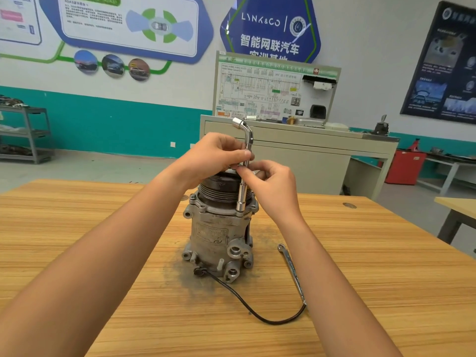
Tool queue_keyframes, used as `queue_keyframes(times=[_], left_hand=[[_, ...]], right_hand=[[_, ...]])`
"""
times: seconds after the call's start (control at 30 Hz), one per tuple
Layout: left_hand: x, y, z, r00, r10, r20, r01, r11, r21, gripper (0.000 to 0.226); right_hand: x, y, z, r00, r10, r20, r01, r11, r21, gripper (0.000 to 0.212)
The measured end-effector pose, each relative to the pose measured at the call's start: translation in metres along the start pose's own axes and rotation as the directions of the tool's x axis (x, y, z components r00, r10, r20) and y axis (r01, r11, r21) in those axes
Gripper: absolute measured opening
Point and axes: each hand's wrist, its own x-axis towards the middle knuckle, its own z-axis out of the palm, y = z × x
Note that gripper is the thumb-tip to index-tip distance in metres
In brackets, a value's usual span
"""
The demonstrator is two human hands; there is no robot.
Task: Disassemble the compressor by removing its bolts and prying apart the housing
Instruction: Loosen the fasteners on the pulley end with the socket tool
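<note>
Compressor [219,235] standing upright near the middle of the wooden table [77,228], pulley [221,191] uppermost; a black cable [257,315] ran from its base toward the near right. The L-shaped socket wrench [243,191] stood vertical, its long axis parallel to that of the compressor; its lower socket sat on the upper flange [206,215] at the right front edge, just beside the pulley; the bolt head beneath was hidden, so engagement could only be presumed. The short bent arm pointed left at the top. Both hands met on the shaft above the pulley, directly over that flange: the left hand [213,155] was the higher, fingers curled round the shaft just below the bend; the right hand [273,184] was the lower, thumb and fingertips pinching the shaft; neither was released. The coming move was judged to be a turn about this vertical axis, with the socket kept square on the bolt; a tilt of the shaft risked slipping off. A ring spanner [292,271] lay flat on the table to the right of the compressor, apart from both hands.
</note>
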Motion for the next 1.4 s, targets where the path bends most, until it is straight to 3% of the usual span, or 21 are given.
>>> queue_keyframes(times=[0.13, 0.3, 0.4, 0.63, 0.77, 0.83, 1.0, 1.13, 1.23, 1.33, 1.4], left_hand=[[0.001, 0.0, 0.004, 0.998, -0.002, -0.067, 0.001, 1.0, -0.012, 0.004], [0.0, 0.004, -0.005, 0.994, -0.057, 0.098, 0.057, 0.998, -0.001, 0.015], [0.0, 0.005, -0.003, 0.996, -0.054, 0.071, 0.051, 0.998, 0.04, 0.011], [0.004, 0.003, 0.009, 0.991, 0.0, -0.137, 0.02, 0.989, 0.146, 0.02], [-0.003, 0.004, 0.0, 0.997, -0.034, 0.067, 0.028, 0.997, 0.079, 0.007], [-0.004, 0.003, -0.005, 0.991, -0.027, 0.13, 0.022, 0.999, 0.043, 0.015], [-0.002, 0.002, 0.0, 1.0, -0.011, -0.014, 0.012, 0.995, 0.099, 0.006], [-0.002, -0.004, 0.004, 0.99, -0.003, -0.139, 0.015, 0.997, 0.081, 0.017], [-0.006, -0.001, 0.003, 0.998, -0.028, -0.05, 0.03, 0.999, 0.028, 0.003], [-0.008, 0.002, -0.001, 0.998, -0.035, 0.047, 0.034, 0.999, 0.013, 0.012], [-0.008, 0.003, 0.0, 1.0, -0.016, 0.026, 0.016, 1.0, 0.025, 0.012]], right_hand=[[0.0, -0.002, -0.001, 1.0, -0.001, 0.007, 0.001, 0.999, -0.039, 0.012], [0.006, -0.006, -0.007, 0.989, 0.029, 0.148, -0.038, 0.998, 0.058, 0.009], [0.006, -0.005, -0.009, 0.98, 0.048, 0.193, -0.066, 0.994, 0.089, 0.011], [0.0, -0.002, -0.002, 0.997, 0.003, 0.076, -0.007, 0.999, 0.048, 0.014], [0.0, -0.004, -0.005, 0.989, 0.019, 0.144, -0.036, 0.993, 0.116, 0.012], [-0.001, -0.004, -0.005, 0.987, 0.028, 0.158, -0.051, 0.988, 0.144, 0.014], [-0.003, -0.002, -0.002, 0.997, 0.043, 0.07, -0.05, 0.994, 0.1, 0.011], [-0.004, -0.002, 0.0, 1.0, 0.01, 0.009, -0.011, 1.0, 0.029, 0.017], [-0.004, -0.004, 0.0, 0.999, -0.032, 0.027, 0.033, 0.999, -0.015, 0.02], [-0.003, -0.003, -0.001, 0.999, -0.026, 0.047, 0.026, 1.0, -0.014, 0.018], [-0.004, -0.003, 0.0, 0.999, -0.011, 0.052, 0.01, 1.0, 0.011, 0.023]])
